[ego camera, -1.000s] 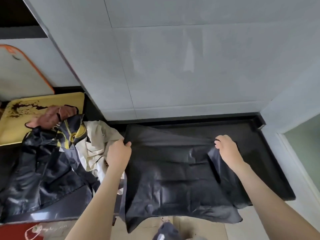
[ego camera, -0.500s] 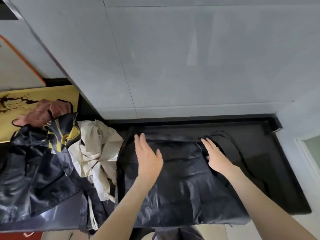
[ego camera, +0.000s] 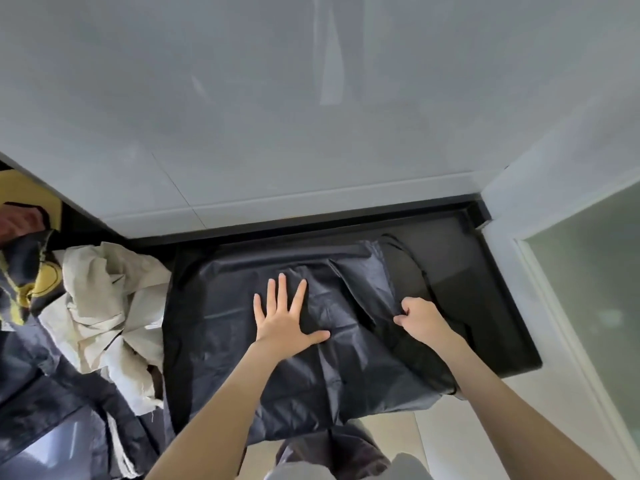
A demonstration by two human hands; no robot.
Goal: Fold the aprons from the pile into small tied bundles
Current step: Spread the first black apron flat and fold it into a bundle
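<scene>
First fold: apron (ego camera: pixel 311 382) pinned by flat, spread left hand (ego camera: pixel 285 322); 3 o'clock edge pinched by right hand (ego camera: pixel 422 320). Next, judged: edge carried toward 9 o'clock.

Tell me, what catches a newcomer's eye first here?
A dark apron spread flat on the black counter fills the middle. The left hand presses flat on its centre, fingers splayed, while the right hand pinches a fold near its right edge. At the left lies a crumpled pile, cream cloth among dark fabric.
</scene>
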